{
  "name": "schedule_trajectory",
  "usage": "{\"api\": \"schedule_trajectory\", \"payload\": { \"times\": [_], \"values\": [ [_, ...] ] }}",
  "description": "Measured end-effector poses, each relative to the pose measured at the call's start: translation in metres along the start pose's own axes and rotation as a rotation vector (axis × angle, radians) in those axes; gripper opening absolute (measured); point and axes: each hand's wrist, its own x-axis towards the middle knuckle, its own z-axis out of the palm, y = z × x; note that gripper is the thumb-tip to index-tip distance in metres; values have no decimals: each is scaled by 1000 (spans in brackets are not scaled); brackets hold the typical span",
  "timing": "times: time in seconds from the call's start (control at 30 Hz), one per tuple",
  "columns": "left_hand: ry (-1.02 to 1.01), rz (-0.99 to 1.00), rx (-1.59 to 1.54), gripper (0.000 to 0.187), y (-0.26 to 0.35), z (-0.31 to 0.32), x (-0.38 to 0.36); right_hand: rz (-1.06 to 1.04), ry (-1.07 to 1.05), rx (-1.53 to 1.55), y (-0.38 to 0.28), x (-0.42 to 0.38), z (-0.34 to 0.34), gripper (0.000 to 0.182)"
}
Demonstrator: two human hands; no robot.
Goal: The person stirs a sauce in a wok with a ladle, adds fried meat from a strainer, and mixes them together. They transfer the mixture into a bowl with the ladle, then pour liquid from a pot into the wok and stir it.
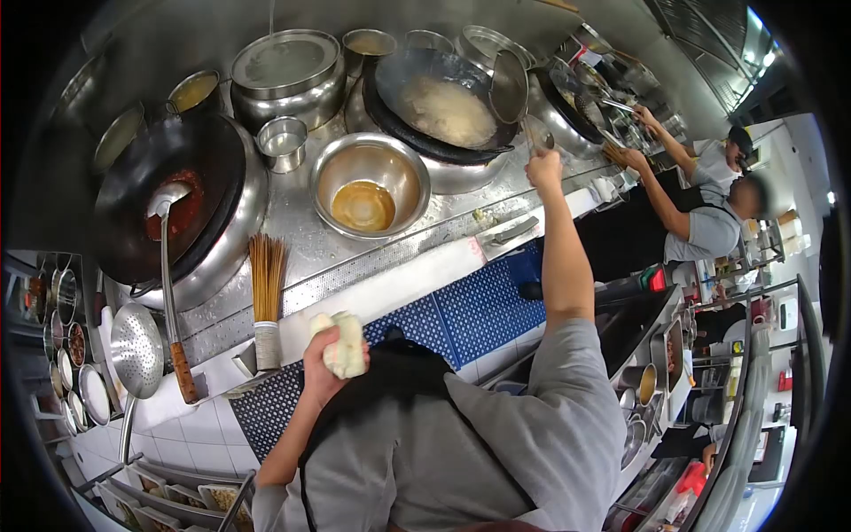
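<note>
My left hand (330, 365) is closed around a bunched, pale cloth (342, 344), held in front of the apron. My right arm reaches forward, and its fist, my right hand (544, 168), grips the handle of a large round skimmer (509, 87). The skimmer stands tilted at the right side of a wok (399, 75). Cloudy, pale liquid with foam (450, 112) fills the bottom of this wok. Nearer to me, a steel bowl (412, 160) holds some yellow-brown liquid.
At left, a ladle (168, 199) rests in a second wok (226, 160) with red sauce. A bamboo brush (267, 275) and a perforated skimmer (136, 350) are by the counter's front edge. A lidded pot (288, 75) stands behind. Co-workers (700, 199) work at right.
</note>
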Motion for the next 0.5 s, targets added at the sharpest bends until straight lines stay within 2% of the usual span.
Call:
{"api": "schedule_trajectory", "payload": {
  "times": [0.07,0.17,0.2,0.23,0.3,0.33,0.43,0.47,0.5],
  "values": [
    [41,72,-4,47,-2,-4,-6,205,-224,339,-2,-20,5,35],
    [157,156,-26,49,-6,0,-7,372,-257,709,-13,-48,12,41],
    [199,169,-68,49,-7,3,-6,421,-260,804,-18,-54,10,33],
    [241,181,-109,50,-7,6,-6,468,-317,855,-15,-51,14,25],
    [194,189,-50,49,-6,14,-5,559,-426,956,-10,-46,19,11],
    [198,196,-41,49,-7,18,-4,572,-421,939,-13,-51,24,6],
    [216,201,-38,48,-11,27,-2,598,-586,1053,3,-39,49,7],
    [220,200,-41,47,-12,29,-2,611,-740,1119,14,-27,50,8],
    [217,202,-40,47,-14,30,-1,590,-775,1140,16,-26,42,9]
  ]
}}
